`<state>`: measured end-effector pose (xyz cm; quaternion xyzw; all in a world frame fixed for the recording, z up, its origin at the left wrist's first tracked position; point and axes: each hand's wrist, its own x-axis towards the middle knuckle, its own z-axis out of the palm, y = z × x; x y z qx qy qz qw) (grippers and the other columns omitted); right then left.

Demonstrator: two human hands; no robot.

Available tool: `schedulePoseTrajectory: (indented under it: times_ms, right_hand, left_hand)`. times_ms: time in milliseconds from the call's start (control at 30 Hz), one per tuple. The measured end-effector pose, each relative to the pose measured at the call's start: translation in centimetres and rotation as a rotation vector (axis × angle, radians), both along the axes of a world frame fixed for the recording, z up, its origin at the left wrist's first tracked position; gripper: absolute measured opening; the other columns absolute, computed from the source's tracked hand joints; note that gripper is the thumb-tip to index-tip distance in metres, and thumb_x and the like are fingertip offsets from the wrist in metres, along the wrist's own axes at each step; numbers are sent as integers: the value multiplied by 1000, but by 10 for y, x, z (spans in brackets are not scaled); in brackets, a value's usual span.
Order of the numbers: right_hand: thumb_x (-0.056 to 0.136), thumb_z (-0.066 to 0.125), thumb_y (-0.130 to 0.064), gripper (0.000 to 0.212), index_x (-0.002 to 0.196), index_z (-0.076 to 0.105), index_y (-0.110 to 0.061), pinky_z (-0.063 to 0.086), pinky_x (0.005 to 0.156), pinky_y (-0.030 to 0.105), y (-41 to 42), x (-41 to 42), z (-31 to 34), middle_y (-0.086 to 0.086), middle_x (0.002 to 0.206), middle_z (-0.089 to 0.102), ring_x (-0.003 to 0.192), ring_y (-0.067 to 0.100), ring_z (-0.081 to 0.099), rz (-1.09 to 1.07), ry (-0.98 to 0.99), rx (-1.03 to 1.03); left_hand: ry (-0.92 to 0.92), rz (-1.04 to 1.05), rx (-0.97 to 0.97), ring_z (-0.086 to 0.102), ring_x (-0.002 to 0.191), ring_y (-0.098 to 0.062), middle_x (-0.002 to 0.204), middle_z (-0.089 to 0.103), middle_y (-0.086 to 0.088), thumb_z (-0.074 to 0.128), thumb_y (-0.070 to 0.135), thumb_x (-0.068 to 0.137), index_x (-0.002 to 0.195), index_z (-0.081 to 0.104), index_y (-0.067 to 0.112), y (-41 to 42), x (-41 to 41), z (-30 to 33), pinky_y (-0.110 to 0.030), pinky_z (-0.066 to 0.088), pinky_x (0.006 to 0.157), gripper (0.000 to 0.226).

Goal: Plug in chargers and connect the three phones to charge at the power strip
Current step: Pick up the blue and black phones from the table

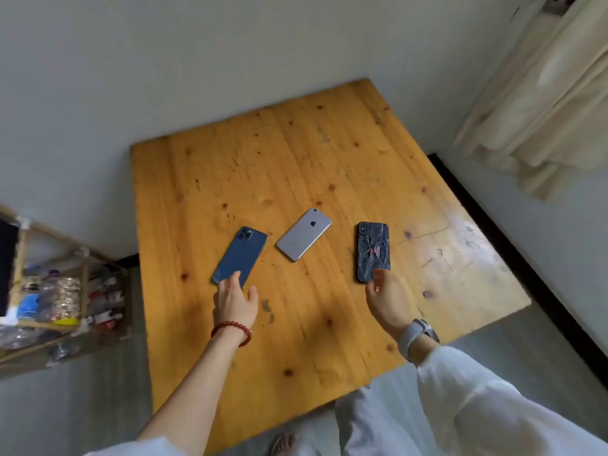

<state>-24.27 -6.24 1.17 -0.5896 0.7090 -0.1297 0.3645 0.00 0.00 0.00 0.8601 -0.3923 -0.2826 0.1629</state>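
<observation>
Three phones lie face down on the wooden table [296, 159]. A blue phone [241, 255] is on the left, a silver phone [304, 233] in the middle, and a dark phone with a cracked-pattern back [373, 248] on the right. My left hand [235, 299] reaches to the blue phone's near end, fingers relaxed and touching its edge. My right hand [385, 294] is at the dark phone's near end, fingertips on its lower edge. No charger, cable or power strip is in view.
A wooden rack [62, 291] packed with small items stands on the floor at the left. Pale curtains [543, 110] hang at the upper right. Grey walls meet behind the table. A dark skirting strip [493, 232] runs along the right.
</observation>
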Motion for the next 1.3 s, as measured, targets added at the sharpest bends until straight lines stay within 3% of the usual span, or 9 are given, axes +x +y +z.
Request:
schedulePoseTrajectory:
  times_ms: [167,400,700,800,867,967,1100,1233,1300]
  right_hand:
    - [88,54,-28,54,130,35,-1,38,96,45,-60,-8,-33,27,126,43,115,43,43,-59,110,137]
    - [77,69,-36,87,138,16,-3,34,99,50,-93,6,-50,23,133,32,120,41,33,-134,210,238]
    - [67,78,-28,78,122,33,4,31,103,47,-95,12,-54,26,127,36,120,40,31,-314,126,263]
    - [66,80,-27,79,121,33,5,30,104,45,-88,19,-54,26,128,36,121,40,31,-428,100,245]
    - [67,78,-24,74,120,34,3,31,105,44,-80,22,-52,24,128,35,121,38,32,-522,31,225]
    - [73,73,-20,64,118,33,2,35,104,45,-69,28,-48,22,128,34,119,37,36,-637,-98,228]
    - [87,56,-18,45,120,29,-4,51,86,48,-47,35,-39,23,117,49,104,38,54,-633,-220,288]
    - [89,50,-21,35,119,37,-8,50,61,34,-3,17,-21,13,104,54,81,22,56,-565,-245,266]
    - [89,51,-22,31,115,41,-7,50,66,37,27,-4,-11,13,104,56,85,25,56,-588,-253,226]
  left_hand:
    - [-129,137,107,28,127,-39,143,29,-19,46,27,91,138,27,9,-48,16,-36,-53,37,97,54]
    - [-224,172,256,18,133,-34,151,16,-10,53,49,82,141,18,8,-79,40,-60,-56,24,101,79]
    - [-190,118,203,28,123,-35,135,33,-17,72,41,69,124,38,1,-83,33,-54,-52,32,95,76]
    - [-155,98,159,41,113,-37,122,45,-21,78,37,62,115,39,3,-85,26,-49,-49,39,90,74]
    - [-109,84,128,55,93,-38,108,58,-20,77,34,66,109,36,8,-82,20,-45,-45,48,75,65]
    - [4,46,114,60,74,-33,98,64,-15,68,30,77,102,38,11,-72,17,-41,-34,45,56,44]
    - [157,24,42,58,76,-29,100,64,-16,56,22,86,98,45,7,-44,8,-37,-29,45,57,22]
    - [253,6,-28,51,60,-13,87,59,-8,52,18,88,88,42,13,-22,-20,-20,-21,34,45,12]
    - [322,-46,-54,49,60,-8,80,54,-3,53,15,88,86,42,12,-19,-46,-10,-21,32,46,11]
